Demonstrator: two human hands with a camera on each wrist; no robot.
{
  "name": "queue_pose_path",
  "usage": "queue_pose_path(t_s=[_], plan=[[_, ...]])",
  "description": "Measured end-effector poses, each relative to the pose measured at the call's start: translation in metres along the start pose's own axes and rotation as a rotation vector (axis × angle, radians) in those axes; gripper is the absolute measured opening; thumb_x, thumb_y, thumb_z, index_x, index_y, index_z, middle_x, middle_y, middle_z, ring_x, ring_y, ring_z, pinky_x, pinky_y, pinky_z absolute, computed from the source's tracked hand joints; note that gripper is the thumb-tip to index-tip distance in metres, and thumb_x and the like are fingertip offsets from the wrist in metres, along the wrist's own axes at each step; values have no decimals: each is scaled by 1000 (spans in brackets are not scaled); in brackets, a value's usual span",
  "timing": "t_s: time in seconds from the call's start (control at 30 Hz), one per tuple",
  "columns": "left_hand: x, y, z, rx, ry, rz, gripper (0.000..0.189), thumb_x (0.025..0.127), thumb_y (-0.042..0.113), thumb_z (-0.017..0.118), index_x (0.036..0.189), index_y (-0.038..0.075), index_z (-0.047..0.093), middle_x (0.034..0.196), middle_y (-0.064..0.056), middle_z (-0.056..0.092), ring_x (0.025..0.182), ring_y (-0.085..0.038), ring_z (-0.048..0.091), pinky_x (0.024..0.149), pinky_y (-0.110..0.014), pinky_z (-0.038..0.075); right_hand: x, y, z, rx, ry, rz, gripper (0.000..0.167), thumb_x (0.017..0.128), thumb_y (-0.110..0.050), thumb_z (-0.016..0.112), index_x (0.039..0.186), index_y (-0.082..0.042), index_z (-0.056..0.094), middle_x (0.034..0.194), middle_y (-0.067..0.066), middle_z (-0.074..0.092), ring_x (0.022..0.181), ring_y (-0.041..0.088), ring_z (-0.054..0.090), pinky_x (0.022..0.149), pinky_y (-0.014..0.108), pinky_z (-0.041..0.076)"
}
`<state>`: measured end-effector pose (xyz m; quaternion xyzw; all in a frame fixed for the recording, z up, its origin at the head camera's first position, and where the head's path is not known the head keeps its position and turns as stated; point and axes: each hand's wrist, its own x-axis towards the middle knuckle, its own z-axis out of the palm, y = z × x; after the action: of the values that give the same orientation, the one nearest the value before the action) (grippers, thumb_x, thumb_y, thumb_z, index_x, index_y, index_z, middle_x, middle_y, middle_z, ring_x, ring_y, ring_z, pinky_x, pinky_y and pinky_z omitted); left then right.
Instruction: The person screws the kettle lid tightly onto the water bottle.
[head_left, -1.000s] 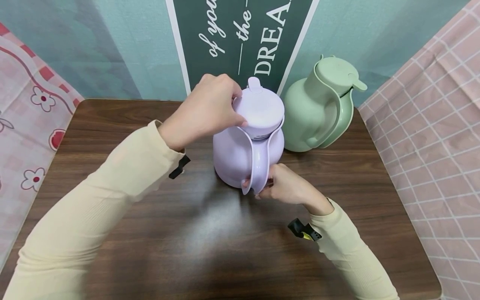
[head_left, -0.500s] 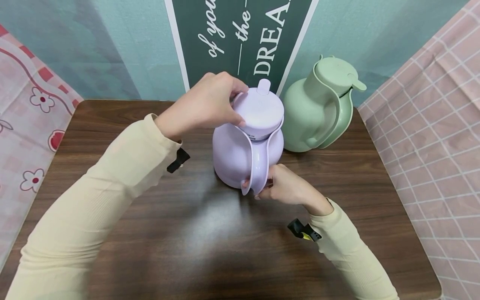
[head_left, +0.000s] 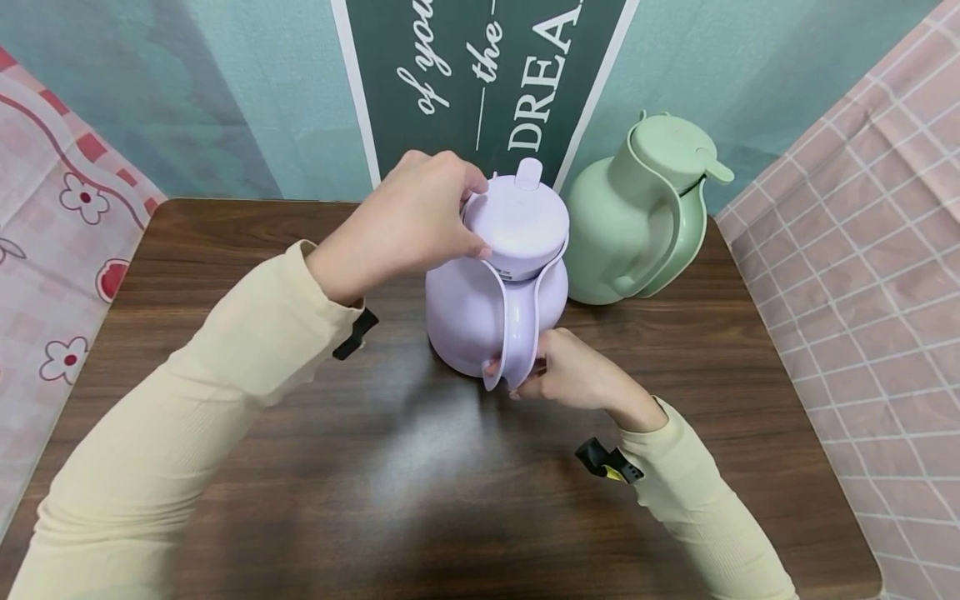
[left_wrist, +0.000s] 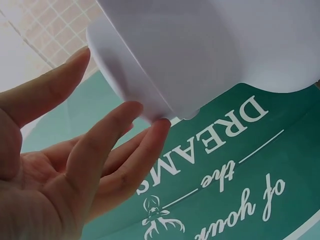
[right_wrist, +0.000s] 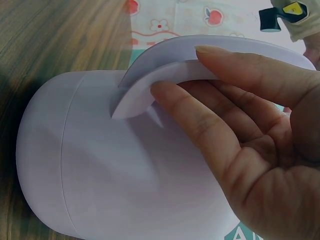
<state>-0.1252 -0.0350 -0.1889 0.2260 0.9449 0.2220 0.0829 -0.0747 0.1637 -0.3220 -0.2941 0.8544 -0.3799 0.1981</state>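
Observation:
A lavender thermos jug (head_left: 463, 312) stands upright on the wooden table, its handle (head_left: 520, 329) turned towards me. On its neck sits a round lid (head_left: 519, 218) with a small tab (head_left: 528, 172) at the far side. My left hand (head_left: 408, 212) holds the lid's left edge between thumb and fingers. In the left wrist view, the fingertips (left_wrist: 159, 127) lie right at the rim of the lid. Low on the handle, my right hand (head_left: 573, 371) grips it from the right. The right wrist view shows those fingers curled through the handle loop with the thumb on its edge.
Behind and to the right stands a similar green jug (head_left: 615, 221), close beside the lavender one. A dark green lettered panel (head_left: 465, 92) covers part of the back wall. Pink gridded cloth (head_left: 870, 275) hangs at the right, patterned cloth (head_left: 82, 242) at the left.
The lid has turned a little clockwise, its tab shifting to the right. My left hand moved up slightly and came back down to the lid's edge. The right hand stays on the handle.

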Motion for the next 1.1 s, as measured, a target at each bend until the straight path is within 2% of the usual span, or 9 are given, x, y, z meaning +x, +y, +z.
queue_pose_path(t_s=[0.13,0.43,0.7,0.9,1.0,1.1], plan=[[2,0,2,16,11,31,47,75,13,72,118,0,58,107,-10,60,95,-26,50,77,-33,44,0,0,0,-1,2,-2,21,71,0,71,91,-8,72,87,-6,68,81,4,57,72,23,46],[7,-2,3,46,16,73,32,74,8,72,103,0,63,98,-9,61,86,-24,51,72,-32,44,0,0,1,12,3,7,21,72,1,71,91,-8,72,84,-8,67,76,5,56,69,23,46],[16,-6,-1,39,-61,113,44,74,10,72,115,1,59,109,-9,59,94,-23,51,81,-32,41,1,0,1,-5,6,-2,24,71,1,71,93,-11,72,89,-7,68,82,5,57,72,24,47],[19,-9,-2,45,-86,124,39,74,10,71,111,4,60,99,-7,59,88,-22,50,76,-32,39,1,0,1,-1,4,8,26,71,1,71,94,-10,72,89,-6,68,81,6,58,72,24,48],[16,-8,-2,40,-65,95,30,74,12,72,103,6,62,89,-7,59,83,-22,50,71,-31,39,1,0,1,0,4,9,26,70,1,71,94,-10,72,89,-7,68,81,6,58,73,24,48],[11,-7,-2,23,-17,56,19,74,12,72,90,6,65,75,-7,56,77,-22,48,64,-29,38,1,1,0,-2,8,3,26,70,1,71,94,-10,72,89,-6,68,81,6,58,72,24,48]])
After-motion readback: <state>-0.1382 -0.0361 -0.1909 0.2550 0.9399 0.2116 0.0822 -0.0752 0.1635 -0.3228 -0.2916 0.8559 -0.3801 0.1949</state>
